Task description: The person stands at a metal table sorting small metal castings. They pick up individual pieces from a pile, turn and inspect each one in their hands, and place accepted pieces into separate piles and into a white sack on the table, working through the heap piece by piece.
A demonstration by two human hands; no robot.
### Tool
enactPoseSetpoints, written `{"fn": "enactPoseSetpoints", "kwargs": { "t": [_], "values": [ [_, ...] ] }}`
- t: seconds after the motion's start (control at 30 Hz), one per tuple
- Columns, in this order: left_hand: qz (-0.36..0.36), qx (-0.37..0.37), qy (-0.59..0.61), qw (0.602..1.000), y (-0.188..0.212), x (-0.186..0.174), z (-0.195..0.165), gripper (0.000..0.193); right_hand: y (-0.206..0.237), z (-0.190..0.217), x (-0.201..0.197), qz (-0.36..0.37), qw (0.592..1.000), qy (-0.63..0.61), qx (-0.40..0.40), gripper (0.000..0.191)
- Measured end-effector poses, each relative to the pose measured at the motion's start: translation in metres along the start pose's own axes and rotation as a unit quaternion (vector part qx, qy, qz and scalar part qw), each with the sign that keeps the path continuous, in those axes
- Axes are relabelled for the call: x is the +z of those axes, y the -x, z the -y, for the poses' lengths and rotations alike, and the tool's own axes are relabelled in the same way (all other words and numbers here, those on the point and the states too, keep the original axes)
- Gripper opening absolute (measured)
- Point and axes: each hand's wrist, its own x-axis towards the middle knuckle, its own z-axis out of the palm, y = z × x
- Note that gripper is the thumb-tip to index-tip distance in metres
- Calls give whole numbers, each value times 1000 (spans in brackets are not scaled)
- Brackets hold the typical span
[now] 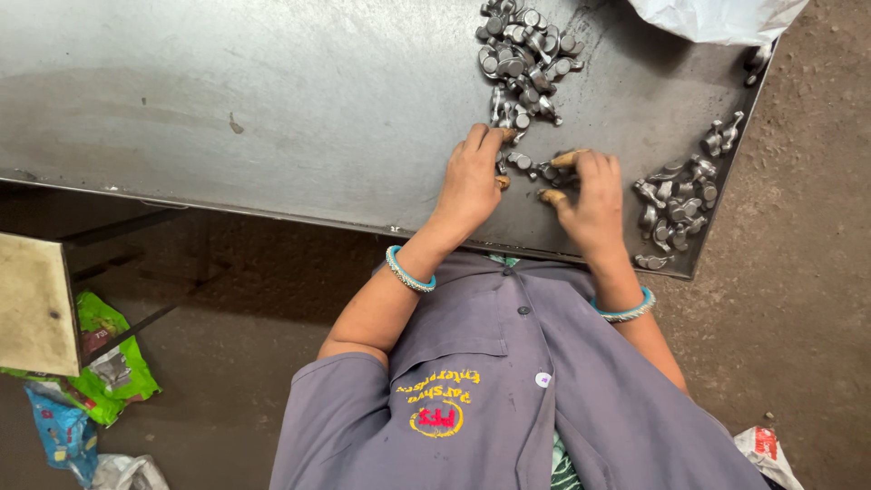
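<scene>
We are in a small metal workshop: a bare steel counter (272,100) carries heaps of small forged metal parts (524,56), we wear a grey work shirt (508,390), and beneath the counter lie a dirt floor (798,299) and crumpled wrappers (109,372).

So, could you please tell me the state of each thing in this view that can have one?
left hand: flat on the table, fingertips on small metal parts
right hand: fingers curled over the small metal parts
far pile of metal parts: heaped loosely
right pile of metal parts: spread near the table edge
metal table: level, scuffed
white bag: crumpled at the table corner
</scene>
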Motion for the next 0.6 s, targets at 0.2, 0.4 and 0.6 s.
{"fn": "enactPoseSetpoints", "kwargs": {
  "t": [0.2, 0.4, 0.6],
  "values": [
    [-19, 17, 9, 1000, 0, 2, 0, 55, 0, -30, 19, 16, 963, -215, 161, 33],
    [-17, 8, 6, 1000, 1, 3, 2, 53, 8, -54, 10, 36, 774, -584, 242, 34],
    [-24, 15, 15, 999, 0, 2, 2, 51, 9, -52, -1, 86, 647, -703, 284, 37]
  ]
}}
